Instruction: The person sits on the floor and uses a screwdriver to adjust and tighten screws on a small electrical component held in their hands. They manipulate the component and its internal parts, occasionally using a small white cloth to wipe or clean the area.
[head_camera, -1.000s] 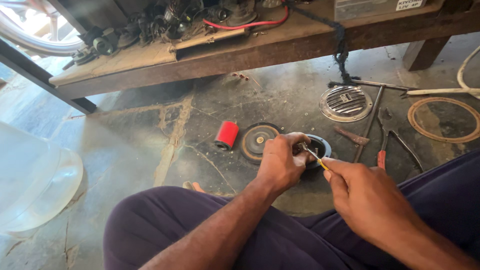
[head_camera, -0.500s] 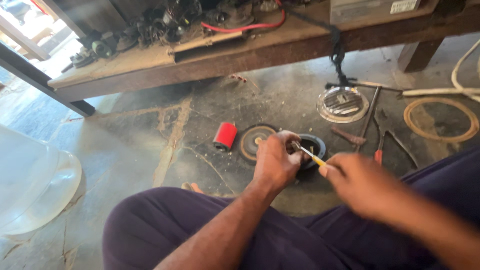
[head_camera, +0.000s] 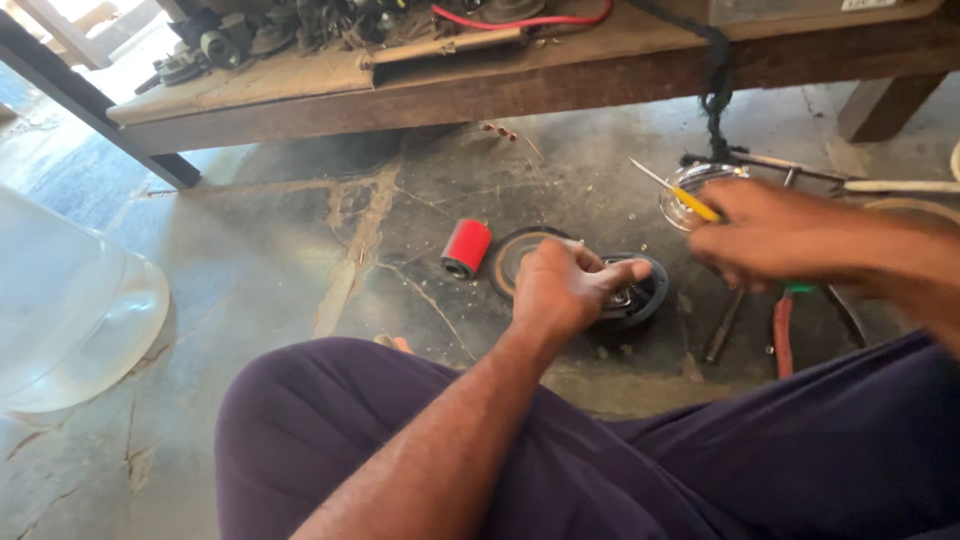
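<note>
1. Gripping: left hand (head_camera: 562, 290) closed over a round black motor part (head_camera: 635, 295) on the floor, fingers curled on its top rim, thumb side toward the camera.
2. Right hand (head_camera: 775, 235) raised above and to the right of that part, clear of it; fingers pinched on a yellow-handled screwdriver (head_camera: 672, 190). Hand blurred.
3. Relation: screwdriver's long axis slants up-left, tip away from the part; part lies below-left of the rt fingers. Lt hand nearer, already on it.
4. Beside: red spool (head_camera: 466, 247), flat disc (head_camera: 520, 258) just behind lt hand, wire grille (head_camera: 690, 190) under the rt hand, red-handled pliers (head_camera: 782, 330).
5. Surface: cracked, dusty concrete floor (head_camera: 300, 250). Low wooden bench (head_camera: 450, 90) w/ scrap parts behind; clear plastic cover (head_camera: 70, 310) far left.
</note>
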